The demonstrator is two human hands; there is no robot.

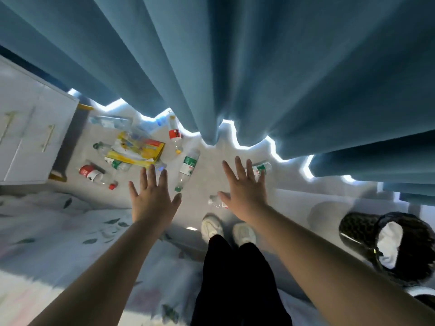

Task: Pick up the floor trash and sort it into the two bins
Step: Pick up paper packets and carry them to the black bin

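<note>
Several empty plastic bottles lie on the pale floor: a green-label bottle (187,166) in the middle, a red-label bottle (174,133) by the curtain, another red-label bottle (94,174) at the left, and a green-label bottle (262,168) partly behind my right hand. A small bottle (215,201) lies near my feet. A yellow cardboard package (136,150) lies flat on the floor. My left hand (152,199) and my right hand (244,185) are stretched out above the floor, fingers spread, holding nothing. A dark woven bin (357,229) with a white liner stands at the right.
Blue curtains (235,67) hang across the far side, light showing under them. A white cabinet (30,128) with gold handles stands at the left. A bed with a leaf-print cover (58,231) fills the lower left. The rim of another dark container (423,298) shows at the lower right edge.
</note>
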